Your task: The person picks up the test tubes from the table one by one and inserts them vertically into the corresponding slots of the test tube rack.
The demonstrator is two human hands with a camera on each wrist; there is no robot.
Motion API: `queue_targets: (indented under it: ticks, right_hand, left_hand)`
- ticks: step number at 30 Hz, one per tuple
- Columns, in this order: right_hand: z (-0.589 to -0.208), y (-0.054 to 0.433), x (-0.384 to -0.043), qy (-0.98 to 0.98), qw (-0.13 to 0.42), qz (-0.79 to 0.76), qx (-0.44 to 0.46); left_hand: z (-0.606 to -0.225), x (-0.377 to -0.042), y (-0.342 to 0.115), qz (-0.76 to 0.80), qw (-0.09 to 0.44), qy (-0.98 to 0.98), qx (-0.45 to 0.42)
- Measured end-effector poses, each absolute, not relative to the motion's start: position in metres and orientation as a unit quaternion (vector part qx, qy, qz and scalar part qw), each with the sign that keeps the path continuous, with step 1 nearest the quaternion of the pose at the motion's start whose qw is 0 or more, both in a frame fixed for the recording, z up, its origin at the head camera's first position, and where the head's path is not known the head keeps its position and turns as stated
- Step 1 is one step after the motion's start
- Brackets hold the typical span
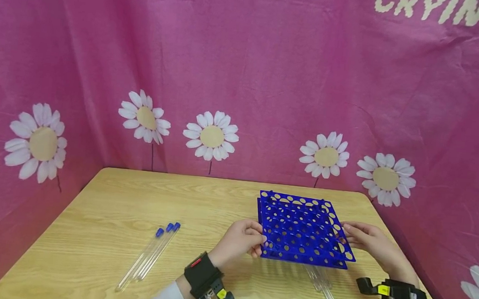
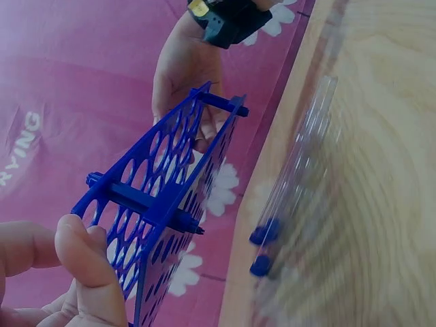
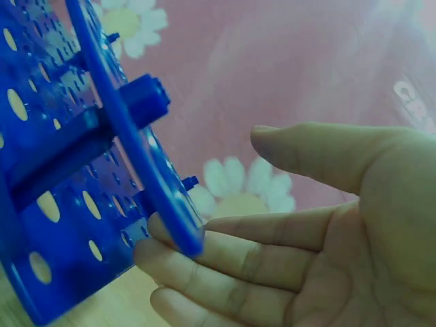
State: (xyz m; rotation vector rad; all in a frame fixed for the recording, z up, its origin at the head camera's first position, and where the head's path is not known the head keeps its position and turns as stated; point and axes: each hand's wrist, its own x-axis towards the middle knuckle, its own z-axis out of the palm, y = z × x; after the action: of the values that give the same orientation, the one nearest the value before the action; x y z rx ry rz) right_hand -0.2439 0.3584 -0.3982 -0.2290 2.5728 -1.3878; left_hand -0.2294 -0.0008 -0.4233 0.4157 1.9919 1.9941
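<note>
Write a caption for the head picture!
Left hand holds a blue rack over the table, right hand at its edge, tubes nearby.

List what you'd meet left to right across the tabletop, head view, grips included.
Three slim clear tubes with blue caps → person's left grip → blue perforated plastic rack → person's right grip.
</note>
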Motion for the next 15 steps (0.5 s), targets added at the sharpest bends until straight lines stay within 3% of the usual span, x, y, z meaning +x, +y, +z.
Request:
queue_targets:
  ticks: [15]
  right_hand:
    - [-0.399, 0.307, -0.249, 0.821, 0.129, -0.542, -0.126]
  left_hand:
    - [-0.413, -0.222, -0.064, 0.680, 0.150, 0.707, 0.126]
